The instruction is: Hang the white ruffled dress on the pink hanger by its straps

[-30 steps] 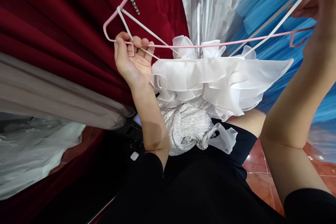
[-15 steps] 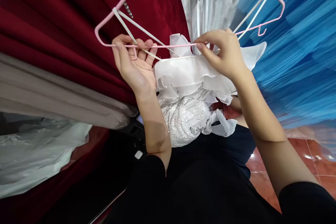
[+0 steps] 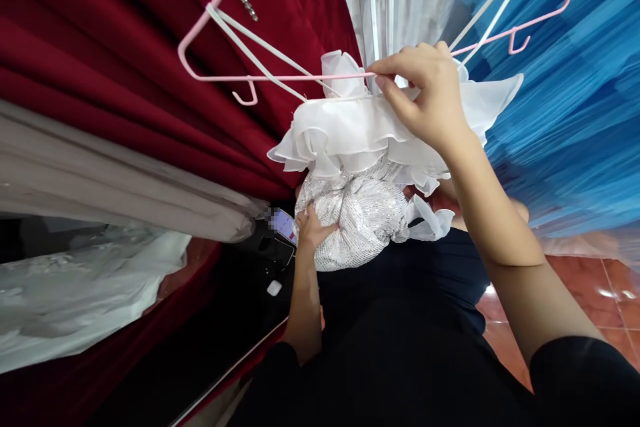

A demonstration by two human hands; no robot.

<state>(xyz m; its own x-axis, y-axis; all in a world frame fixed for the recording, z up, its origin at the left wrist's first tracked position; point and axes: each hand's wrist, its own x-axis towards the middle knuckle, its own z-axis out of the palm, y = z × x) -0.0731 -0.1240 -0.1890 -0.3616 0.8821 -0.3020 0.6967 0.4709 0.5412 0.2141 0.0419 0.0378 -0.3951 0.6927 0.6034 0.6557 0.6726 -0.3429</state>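
My left hand [image 3: 311,230] has let go of the pink hanger [image 3: 280,77] and dropped to the sequinned bodice [image 3: 357,223] bunched in my lap, fingers spread and pressed against its side, gripping nothing that I can see; my right hand [image 3: 430,100] has stayed at the middle of the bar, thumb and forefinger pinched shut on it above the white ruffle [image 3: 345,133]; so the dress now hangs from one hand alone, its straps looped over the hanger, red curtain [image 3: 125,67] to the left, blue tulle [image 3: 575,120] to the right.
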